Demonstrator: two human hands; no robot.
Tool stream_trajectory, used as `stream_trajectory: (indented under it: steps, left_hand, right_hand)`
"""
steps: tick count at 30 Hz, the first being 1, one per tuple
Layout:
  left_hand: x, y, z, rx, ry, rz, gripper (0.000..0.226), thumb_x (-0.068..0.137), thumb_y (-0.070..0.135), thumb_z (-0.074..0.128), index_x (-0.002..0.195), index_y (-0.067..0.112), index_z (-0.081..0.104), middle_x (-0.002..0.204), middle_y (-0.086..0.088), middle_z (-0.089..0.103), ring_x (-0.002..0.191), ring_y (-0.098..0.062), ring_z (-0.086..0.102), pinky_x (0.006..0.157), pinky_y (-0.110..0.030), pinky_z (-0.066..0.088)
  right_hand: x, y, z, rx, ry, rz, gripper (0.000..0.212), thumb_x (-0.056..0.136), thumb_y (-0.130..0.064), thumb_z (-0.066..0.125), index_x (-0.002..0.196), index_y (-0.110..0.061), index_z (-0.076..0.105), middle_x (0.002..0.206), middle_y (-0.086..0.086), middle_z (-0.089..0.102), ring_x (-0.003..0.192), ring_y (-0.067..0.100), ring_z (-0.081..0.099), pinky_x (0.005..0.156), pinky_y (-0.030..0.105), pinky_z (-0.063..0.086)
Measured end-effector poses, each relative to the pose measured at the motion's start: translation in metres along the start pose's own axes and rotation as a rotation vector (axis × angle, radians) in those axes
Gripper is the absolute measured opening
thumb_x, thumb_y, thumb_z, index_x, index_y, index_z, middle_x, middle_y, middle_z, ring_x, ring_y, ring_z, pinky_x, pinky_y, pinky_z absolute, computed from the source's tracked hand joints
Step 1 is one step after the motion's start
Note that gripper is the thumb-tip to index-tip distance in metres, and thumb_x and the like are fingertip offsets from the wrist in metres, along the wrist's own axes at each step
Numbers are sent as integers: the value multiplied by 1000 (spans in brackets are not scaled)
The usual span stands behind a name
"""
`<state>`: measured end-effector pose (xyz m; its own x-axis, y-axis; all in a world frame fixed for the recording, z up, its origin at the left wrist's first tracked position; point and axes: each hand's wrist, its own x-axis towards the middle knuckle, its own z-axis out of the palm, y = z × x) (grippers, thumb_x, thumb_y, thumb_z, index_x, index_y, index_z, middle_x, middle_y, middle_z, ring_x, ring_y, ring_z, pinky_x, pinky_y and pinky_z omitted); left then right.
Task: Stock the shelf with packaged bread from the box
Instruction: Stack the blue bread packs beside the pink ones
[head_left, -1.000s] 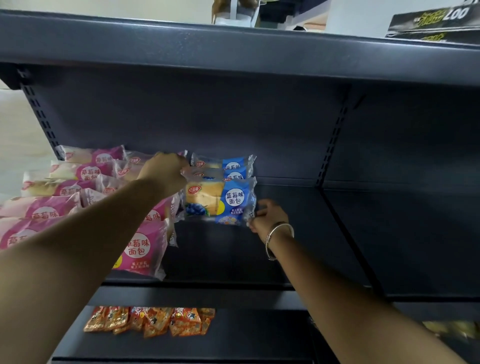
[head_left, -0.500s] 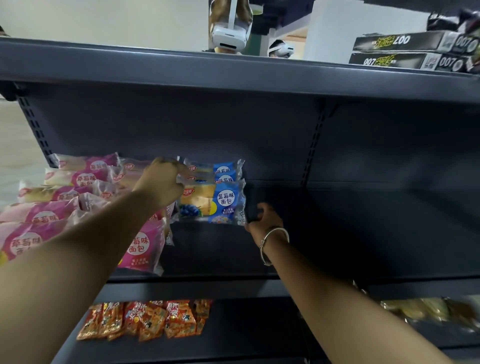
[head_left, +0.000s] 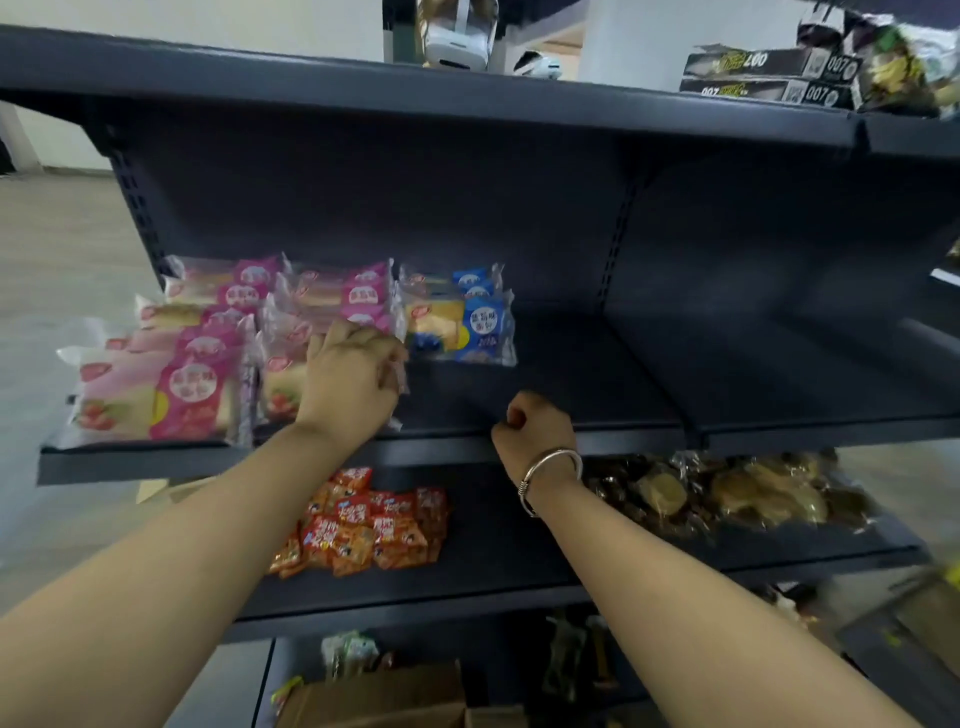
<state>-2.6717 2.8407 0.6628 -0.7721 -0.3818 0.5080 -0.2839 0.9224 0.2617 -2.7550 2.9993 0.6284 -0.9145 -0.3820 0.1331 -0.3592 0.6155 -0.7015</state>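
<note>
Both hands at mid shelf (head_left: 519, 436), bread packs stacked on its left part.
Left hand (head_left: 353, 379) palm-down on front pink pack (head_left: 283, 384), fingers curled over its right edge, pinching the wrapper. Right hand (head_left: 535, 431) at shelf front lip, fingers curled into loose fist, nothing visibly held; bracelet (head_left: 550, 467) on wrist. Pink bread packs (head_left: 208, 332) in two rows at left, blue bread packs (head_left: 462, 322) just beside them, further back. Cardboard box (head_left: 379, 696) below, bottom of frame. Orange snack packets (head_left: 363, 525) on lower shelf.
</note>
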Motion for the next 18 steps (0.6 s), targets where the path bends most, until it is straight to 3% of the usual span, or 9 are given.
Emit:
stream_trajectory:
  steps: [4,8,10,13,18]
  left_hand:
    - [-48,-17,5,-62,36,22,30,69,13,43,83,6,69,89,-11,68,98,-34,50,81,-36,28]
    - [-96,-33,25,-75,-32,-11,27,63,11,46,76,9,69,82,-10,68,91,-36,55,77,-37,35]
    - [-124,-46,47,-53,-106,-23,25,60,10,48,74,10,69,80,-10,70,87,-36,59,76,-40,42]
    - [-173,-62,91,-46,-268,-47,29,63,13,44,74,10,71,82,-10,70,85,-36,62,74,-44,50]
    - [-270,-81,167,-142,-513,-228,41,68,14,39,91,6,72,96,-17,70,97,-38,59,82,-39,46]
  right_hand:
    - [-42,5,17,-78,-110,-35,37,83,-9,52,54,-21,31,58,-6,37,70,18,44,58,23,34]
    - [-73,22,47,-137,-234,-56,39,83,-12,53,52,-20,31,56,-6,36,60,15,40,56,22,29]
    - [-85,39,70,-158,-300,-58,40,82,-10,53,50,-20,29,54,-6,34,53,11,34,48,22,23]
    - [-102,74,108,-229,-412,-54,37,78,-9,53,52,-16,29,54,-3,33,62,19,39,53,26,26]
    - [-140,139,182,-177,-593,-13,38,72,-8,58,50,-16,28,51,-1,29,60,19,35,53,28,24]
